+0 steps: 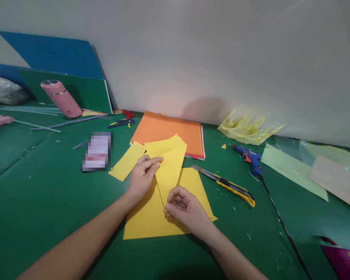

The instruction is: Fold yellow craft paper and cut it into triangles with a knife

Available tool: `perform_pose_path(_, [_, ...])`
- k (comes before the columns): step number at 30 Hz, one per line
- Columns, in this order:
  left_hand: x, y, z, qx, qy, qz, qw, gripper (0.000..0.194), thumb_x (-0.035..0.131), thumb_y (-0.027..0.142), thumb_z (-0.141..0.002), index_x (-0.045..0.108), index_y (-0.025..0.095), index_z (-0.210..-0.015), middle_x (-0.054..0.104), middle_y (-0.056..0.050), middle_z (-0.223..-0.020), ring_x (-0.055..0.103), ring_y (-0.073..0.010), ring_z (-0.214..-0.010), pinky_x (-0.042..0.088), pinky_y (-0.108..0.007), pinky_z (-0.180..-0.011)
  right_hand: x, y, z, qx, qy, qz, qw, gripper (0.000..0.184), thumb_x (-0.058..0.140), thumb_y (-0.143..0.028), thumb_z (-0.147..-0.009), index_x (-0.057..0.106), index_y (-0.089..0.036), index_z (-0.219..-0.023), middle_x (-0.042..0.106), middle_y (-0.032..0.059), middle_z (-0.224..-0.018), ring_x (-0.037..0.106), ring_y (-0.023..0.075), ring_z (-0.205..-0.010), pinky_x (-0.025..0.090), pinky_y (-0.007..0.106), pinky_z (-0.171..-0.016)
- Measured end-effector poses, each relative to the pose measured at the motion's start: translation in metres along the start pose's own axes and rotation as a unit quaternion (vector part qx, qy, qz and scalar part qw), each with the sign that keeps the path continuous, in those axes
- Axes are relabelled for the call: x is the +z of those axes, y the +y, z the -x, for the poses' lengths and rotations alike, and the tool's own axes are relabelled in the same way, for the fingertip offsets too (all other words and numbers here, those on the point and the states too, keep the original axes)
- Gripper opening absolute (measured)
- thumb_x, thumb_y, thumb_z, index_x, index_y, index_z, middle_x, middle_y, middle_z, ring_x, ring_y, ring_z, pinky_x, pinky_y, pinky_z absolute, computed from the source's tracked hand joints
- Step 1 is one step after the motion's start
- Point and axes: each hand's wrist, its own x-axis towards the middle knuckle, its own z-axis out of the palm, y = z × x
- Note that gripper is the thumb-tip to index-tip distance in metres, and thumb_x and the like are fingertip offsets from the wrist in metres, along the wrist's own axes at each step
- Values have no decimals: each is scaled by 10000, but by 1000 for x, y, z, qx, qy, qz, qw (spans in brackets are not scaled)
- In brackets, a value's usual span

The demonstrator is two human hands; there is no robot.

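A folded piece of yellow paper is held between my two hands, tilted over the table. My left hand pinches its left edge between thumb and forefinger. Lower down, my right hand grips the narrow bottom end with curled fingers. Beneath them lies a larger yellow sheet, with a small pointed scrap at its right corner. A yellow strip rests just left of my left hand. To the right is a utility knife with its blade out.
Behind is a stack of coloured paper, orange on top. A yellow paper crown shape and a blue glue gun with its cord sit at right. A phone, a pink bottle and a green board are at left.
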Motion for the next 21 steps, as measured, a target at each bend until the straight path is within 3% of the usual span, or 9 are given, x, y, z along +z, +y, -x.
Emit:
perform_pose_path(8, [1, 4, 1, 1, 6, -8, 1000, 211, 565, 288, -781, 743, 224, -877, 495, -4, -746, 518, -158, -702, 451, -267, -659, 0, -4, 3, -51, 6, 76, 996, 212, 686, -257, -669, 492, -206, -739, 495, -48, -679, 470, 91, -597, 412, 223, -584])
perform_pose_path(14, [-4, -1, 0, -18, -91, -30, 995, 161, 584, 290, -759, 731, 231, -790, 607, -25, -762, 572, -174, -700, 445, -282, -630, -4, -1, 8, -21, -61, 145, 987, 164, 629, -313, -762, 616, -212, -890, 539, -57, -543, 506, 109, -470, 407, 226, -502])
perform_pose_path(16, [-7, -3, -1, -30, -112, -49, 992, 140, 597, 282, -741, 725, 231, -767, 633, -30, -764, 585, -177, -693, 441, -286, -622, -8, 0, 7, -95, -22, 244, 965, 142, 593, -334, -813, 670, -216, -836, 573, -32, -528, 516, 123, -462, 401, 242, -510])
perform_pose_path(19, [-12, -1, -2, -30, -149, -128, 980, 123, 599, 254, -737, 719, 235, -755, 646, -19, -744, 586, -176, -684, 429, -288, -629, -15, 2, 1, -255, 56, 386, 885, 185, 558, -292, -866, 704, -222, -777, 661, 30, -670, 595, 166, -632, 434, 278, -631])
perform_pose_path(21, [-15, 4, -1, -23, -177, -204, 963, 127, 588, 237, -753, 714, 238, -769, 639, -6, -739, 580, -174, -685, 417, -289, -635, -18, 5, -4, -318, 61, 437, 839, 219, 518, -258, -899, 703, -211, -791, 665, 58, -751, 595, 183, -728, 439, 294, -672])
